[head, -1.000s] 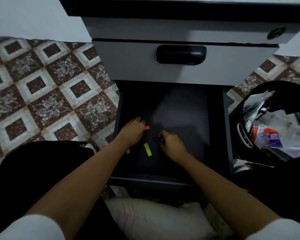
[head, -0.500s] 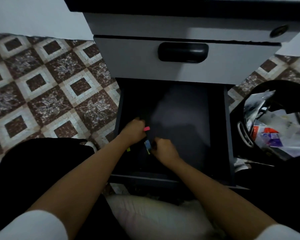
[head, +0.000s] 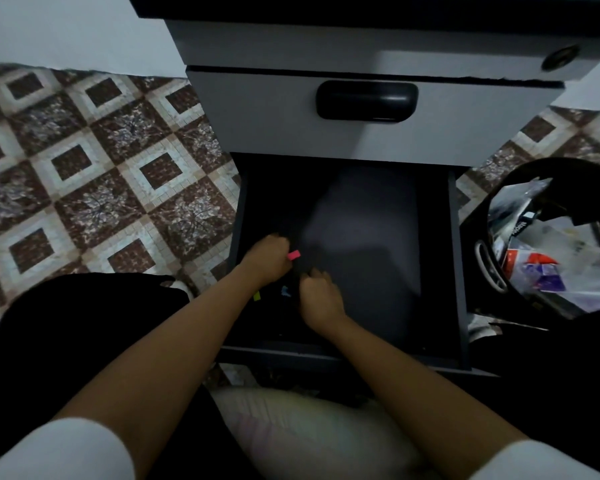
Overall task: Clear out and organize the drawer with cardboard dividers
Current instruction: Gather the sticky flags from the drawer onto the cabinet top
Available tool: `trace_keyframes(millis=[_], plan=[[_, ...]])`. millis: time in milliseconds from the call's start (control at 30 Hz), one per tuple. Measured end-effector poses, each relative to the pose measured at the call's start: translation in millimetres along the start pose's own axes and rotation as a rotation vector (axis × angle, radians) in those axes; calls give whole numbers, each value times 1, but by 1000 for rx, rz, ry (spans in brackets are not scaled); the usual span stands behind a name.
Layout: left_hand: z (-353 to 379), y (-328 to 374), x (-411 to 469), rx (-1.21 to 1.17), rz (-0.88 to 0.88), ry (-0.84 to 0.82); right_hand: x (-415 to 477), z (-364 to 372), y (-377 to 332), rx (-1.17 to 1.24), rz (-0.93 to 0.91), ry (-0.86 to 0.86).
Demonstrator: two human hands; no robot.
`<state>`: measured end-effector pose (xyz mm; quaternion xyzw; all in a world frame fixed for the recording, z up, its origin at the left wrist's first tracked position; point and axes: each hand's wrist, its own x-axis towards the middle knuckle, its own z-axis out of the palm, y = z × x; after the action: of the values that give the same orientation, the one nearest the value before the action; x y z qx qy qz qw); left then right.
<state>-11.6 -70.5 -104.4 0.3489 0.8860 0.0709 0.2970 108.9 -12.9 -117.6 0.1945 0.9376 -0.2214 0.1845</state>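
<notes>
The bottom drawer (head: 456,258) of a grey cabinet is pulled out, dark inside and nearly bare. My left hand (head: 267,259) is inside at the left and pinches a small pink sticky tab (head: 294,255). My right hand (head: 317,294) lies just right of it with curled fingers over the drawer floor. A small blue tab (head: 285,290) shows at its fingertips; whether the fingers hold it is unclear. A yellow tab (head: 256,295) peeks out under my left wrist.
A shut grey drawer with a black handle (head: 367,99) sits above the open one. A black bin (head: 551,237) full of papers and plastic stands at the right. Patterned floor tiles (head: 101,188) spread to the left. A pale cushion (head: 309,431) lies under my arms.
My right hand slid left toward my left hand, over the spot where a yellow tab lay, and a blue tab appeared at its fingertips. My left hand kept the pink tab.
</notes>
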Motion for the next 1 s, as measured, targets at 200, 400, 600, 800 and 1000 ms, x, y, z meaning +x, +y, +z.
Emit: trace_keyframes(millis=[200,400,600,800,1000], plan=[[-4,1,1,-67,-23,-12,-1,3,2,72,-58,11],[-10,0,4,-155,-26,-32,3,6,7,339,28,1],[-38,6,6,-464,-74,78,7,3,-7,554,94,-55],[-62,2,-3,-545,-56,142,20,5,-38,494,-48,-56],[-67,-6,-10,-574,-39,160,28,12,-47,276,-83,-56]])
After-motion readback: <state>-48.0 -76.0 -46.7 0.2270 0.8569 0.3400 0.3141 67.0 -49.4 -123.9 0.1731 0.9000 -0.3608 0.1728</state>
